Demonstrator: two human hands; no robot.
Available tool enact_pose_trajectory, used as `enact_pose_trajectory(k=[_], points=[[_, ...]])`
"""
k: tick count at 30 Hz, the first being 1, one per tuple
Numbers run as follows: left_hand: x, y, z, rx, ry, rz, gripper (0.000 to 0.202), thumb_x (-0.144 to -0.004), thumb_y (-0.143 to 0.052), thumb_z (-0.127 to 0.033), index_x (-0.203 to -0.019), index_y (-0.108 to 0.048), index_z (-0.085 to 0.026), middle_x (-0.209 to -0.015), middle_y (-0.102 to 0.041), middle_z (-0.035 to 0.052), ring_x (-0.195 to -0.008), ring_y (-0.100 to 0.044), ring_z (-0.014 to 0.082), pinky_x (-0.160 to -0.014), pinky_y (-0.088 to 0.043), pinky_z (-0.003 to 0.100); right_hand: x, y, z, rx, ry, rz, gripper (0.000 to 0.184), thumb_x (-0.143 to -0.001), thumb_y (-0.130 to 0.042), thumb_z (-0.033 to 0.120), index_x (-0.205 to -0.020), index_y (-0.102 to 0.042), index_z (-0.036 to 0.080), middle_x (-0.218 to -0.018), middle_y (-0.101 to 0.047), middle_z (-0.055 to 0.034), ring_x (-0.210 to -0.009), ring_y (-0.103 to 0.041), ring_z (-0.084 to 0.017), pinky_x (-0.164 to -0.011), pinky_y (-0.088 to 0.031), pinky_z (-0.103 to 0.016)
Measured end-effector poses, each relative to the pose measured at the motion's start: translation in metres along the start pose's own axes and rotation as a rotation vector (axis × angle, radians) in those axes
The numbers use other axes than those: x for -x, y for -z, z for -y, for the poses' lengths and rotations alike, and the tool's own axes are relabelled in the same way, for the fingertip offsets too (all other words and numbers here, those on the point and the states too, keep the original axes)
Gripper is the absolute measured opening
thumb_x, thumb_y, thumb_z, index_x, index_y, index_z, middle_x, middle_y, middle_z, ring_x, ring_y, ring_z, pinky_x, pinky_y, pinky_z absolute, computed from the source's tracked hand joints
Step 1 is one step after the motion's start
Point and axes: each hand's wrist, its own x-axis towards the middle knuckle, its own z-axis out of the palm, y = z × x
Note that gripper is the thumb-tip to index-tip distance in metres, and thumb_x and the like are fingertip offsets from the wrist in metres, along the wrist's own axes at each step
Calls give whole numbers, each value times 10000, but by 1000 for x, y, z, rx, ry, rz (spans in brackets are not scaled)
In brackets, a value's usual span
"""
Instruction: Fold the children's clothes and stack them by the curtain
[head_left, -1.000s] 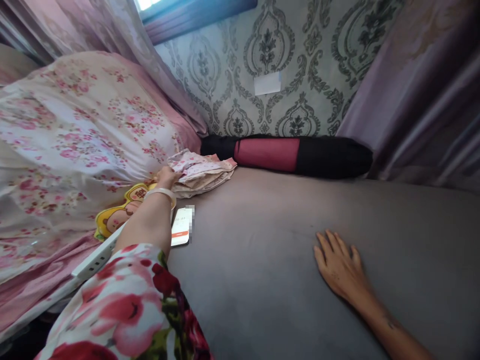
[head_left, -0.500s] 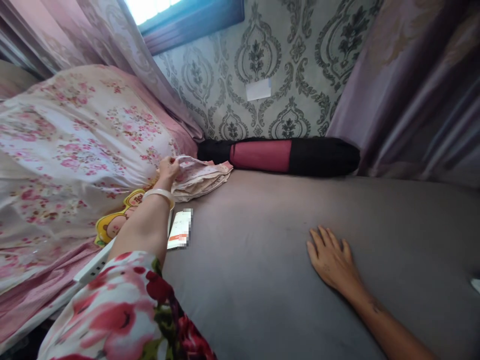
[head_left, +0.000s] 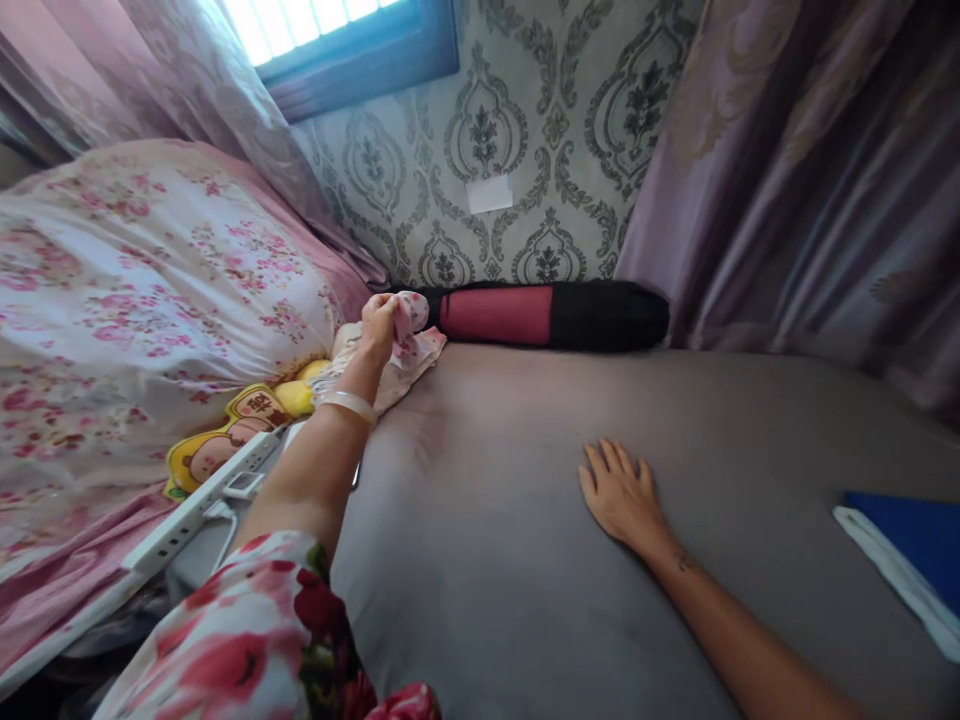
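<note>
My left hand (head_left: 380, 325) is closed on a light pink patterned cloth (head_left: 410, 318), lifting its upper part. Below it, more folded cream and pink fabric (head_left: 405, 378) rests on the grey bed sheet (head_left: 480, 520). What kind of cloth it is I cannot make out. My right hand (head_left: 621, 492) lies flat on the sheet with its fingers spread, holding nothing. My left forearm mostly covers a phone (head_left: 356, 474); only its edge shows.
A black and red long bag (head_left: 499, 314) lies along the wall. At left are a yellow cartoon cushion (head_left: 217, 450), a white power strip (head_left: 176, 530) and a floral cover (head_left: 150, 280). A blue and white folded item (head_left: 911, 545) lies at right.
My left hand has raised the pink cloth and moved right, off the stack's left end. The view has turned right, bringing the blue item in. My right hand stays flat on the sheet.
</note>
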Motion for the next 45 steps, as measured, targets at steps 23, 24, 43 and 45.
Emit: enact_pose_trajectory(k=[23,24,43,45], points=[[217,-104,-65,455,-63,762,307,-894,-473,-476,-858,-565,-185,-784,-557,-8,-759,-532,124,-700,-431,219,-10,9,-14,-625,-59,-243,555,-951,-281,355,-1458,-331,134,-1451,-443,-173,-1352,-398,-246,-1104,-323,-469],[224,-104,-68,454,-61,806,309,-890,-477,-481,-854,-568,-188,-783,-558,-8,-758,-532,127,-699,-434,224,-12,13,-15,-680,-43,-289,562,-941,-297,337,-1468,-311,142,-1462,-427,-166,-1363,-384,-234,-1109,-324,-456],[243,-84,-69,489,41,1098,262,-705,-457,-176,-930,-587,-205,-836,-583,3,-692,-528,133,-558,-419,232,-1,134,-58,-972,36,-318,127,-769,-595,274,-733,-485,221,-585,-525,62,-538,-506,-104,-531,-404,-212],[244,-82,-74,530,25,1117,233,-737,-474,-168,-951,-559,-208,-784,-556,-12,-658,-513,115,-547,-398,219,6,150,-57,-985,-22,-321,154,-773,-608,289,-757,-467,230,-513,-455,91,-442,-416,-84,-435,-311,-194]])
